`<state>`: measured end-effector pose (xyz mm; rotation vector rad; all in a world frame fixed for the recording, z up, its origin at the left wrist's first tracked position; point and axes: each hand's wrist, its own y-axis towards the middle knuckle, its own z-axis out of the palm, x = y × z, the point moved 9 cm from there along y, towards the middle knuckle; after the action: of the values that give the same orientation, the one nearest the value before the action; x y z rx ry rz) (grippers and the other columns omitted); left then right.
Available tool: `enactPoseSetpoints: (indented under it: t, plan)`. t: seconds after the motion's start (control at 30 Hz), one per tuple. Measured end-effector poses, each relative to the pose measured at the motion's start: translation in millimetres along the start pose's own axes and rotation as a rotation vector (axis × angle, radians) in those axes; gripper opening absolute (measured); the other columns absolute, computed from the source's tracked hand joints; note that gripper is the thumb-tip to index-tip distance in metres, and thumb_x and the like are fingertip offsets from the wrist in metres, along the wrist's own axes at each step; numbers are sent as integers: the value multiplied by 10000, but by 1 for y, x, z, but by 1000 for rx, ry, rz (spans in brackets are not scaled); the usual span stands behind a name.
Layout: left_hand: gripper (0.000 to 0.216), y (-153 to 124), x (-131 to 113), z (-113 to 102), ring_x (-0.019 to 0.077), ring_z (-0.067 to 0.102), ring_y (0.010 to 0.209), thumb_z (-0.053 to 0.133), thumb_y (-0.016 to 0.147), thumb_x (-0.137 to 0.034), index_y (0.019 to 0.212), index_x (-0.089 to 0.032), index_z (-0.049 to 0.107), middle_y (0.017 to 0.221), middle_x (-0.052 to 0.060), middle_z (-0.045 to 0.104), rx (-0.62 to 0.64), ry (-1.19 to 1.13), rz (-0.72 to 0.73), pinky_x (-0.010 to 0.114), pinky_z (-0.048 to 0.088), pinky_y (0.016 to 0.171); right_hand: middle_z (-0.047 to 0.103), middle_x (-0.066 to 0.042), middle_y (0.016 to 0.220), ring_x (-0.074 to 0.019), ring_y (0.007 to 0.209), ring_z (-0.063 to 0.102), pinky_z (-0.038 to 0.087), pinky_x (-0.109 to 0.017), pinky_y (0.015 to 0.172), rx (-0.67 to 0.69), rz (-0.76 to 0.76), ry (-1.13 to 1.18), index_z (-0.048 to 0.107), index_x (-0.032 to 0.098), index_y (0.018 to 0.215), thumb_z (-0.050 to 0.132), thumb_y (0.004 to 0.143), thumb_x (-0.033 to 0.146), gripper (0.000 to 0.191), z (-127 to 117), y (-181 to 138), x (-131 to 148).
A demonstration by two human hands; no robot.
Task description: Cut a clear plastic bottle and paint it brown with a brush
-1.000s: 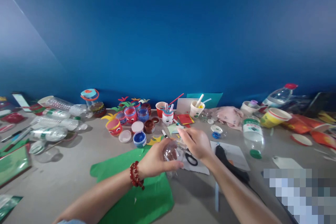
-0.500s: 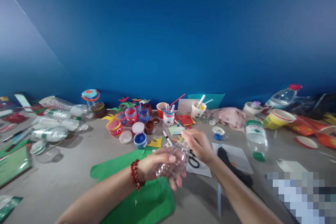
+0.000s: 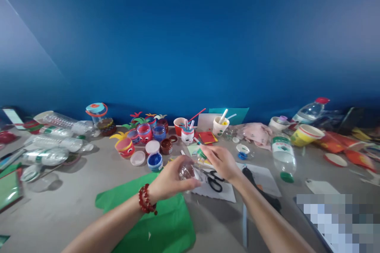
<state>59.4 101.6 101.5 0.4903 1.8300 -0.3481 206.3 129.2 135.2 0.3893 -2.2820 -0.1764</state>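
My left hand (image 3: 173,178) is curled around a clear plastic bottle piece (image 3: 186,171), and its fingers hide part of it. My right hand (image 3: 221,162) is closed, with thumb and fingertips pinched together just beyond the plastic. At those fingertips is what looks like a green bottle cap (image 3: 202,153), blurred and partly covered. Black-handled scissors (image 3: 214,184) lie on white paper (image 3: 227,193) between and below my hands. Under my left wrist spreads a green sheet (image 3: 166,225).
Paint jars (image 3: 154,160) and pineapple-like cups (image 3: 124,147) stand ahead. Clear bottles (image 3: 46,156) lie at left. At right are a labelled bottle (image 3: 283,156), a yellow cup (image 3: 307,136) and a pink cloth (image 3: 257,132). A blue partition (image 3: 190,47) rises behind.
My left hand has turned over, back of the hand now up, still around the plastic piece. My right hand has drawn slightly apart from it. The scissors show more fully.
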Motion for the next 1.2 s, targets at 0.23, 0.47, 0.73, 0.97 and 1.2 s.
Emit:
enactPoseSetpoints:
  t: [0.23, 0.47, 0.73, 0.97, 1.2]
  plan:
    - [583, -2, -5, 0, 221, 698, 796, 781, 712, -440, 1189, -195, 553, 936, 41, 748, -18, 278, 16, 312, 529, 709, 323, 47, 523, -103, 508, 368, 220, -266, 518, 4, -4, 7, 297, 203, 577, 386, 974, 586, 559, 3, 0, 4]
    - [522, 1, -7, 4, 196, 668, 754, 773, 724, -458, 1124, -179, 586, 878, 29, 729, 17, 260, 49, 286, 488, 671, 348, 34, 518, -110, 511, 393, 238, -259, 523, -26, 8, 34, 358, 196, 550, 398, 968, 527, 535, 3, -3, 2]
    - [444, 4, -5, 7, 184, 639, 763, 790, 722, -388, 1062, -169, 606, 871, 27, 704, 54, 132, 46, 296, 487, 707, 348, 37, 521, -105, 516, 379, 225, -250, 514, -14, 36, 77, 365, 194, 564, 412, 962, 514, 512, 9, -4, -8]
    - [458, 8, 18, 29, 164, 655, 722, 806, 725, -360, 1058, -163, 562, 869, 30, 665, 161, -427, -57, 281, 503, 647, 340, 37, 522, -103, 517, 377, 234, -247, 516, -10, 73, 66, 347, 194, 557, 414, 962, 539, 537, 9, -2, -10]
    - [498, 4, 25, 40, 171, 680, 739, 834, 719, -427, 1063, -160, 594, 867, 47, 676, 226, -626, -120, 259, 526, 624, 302, 40, 527, -96, 508, 342, 199, -265, 509, 10, 101, 50, 298, 195, 551, 412, 955, 597, 581, 7, 0, -11]
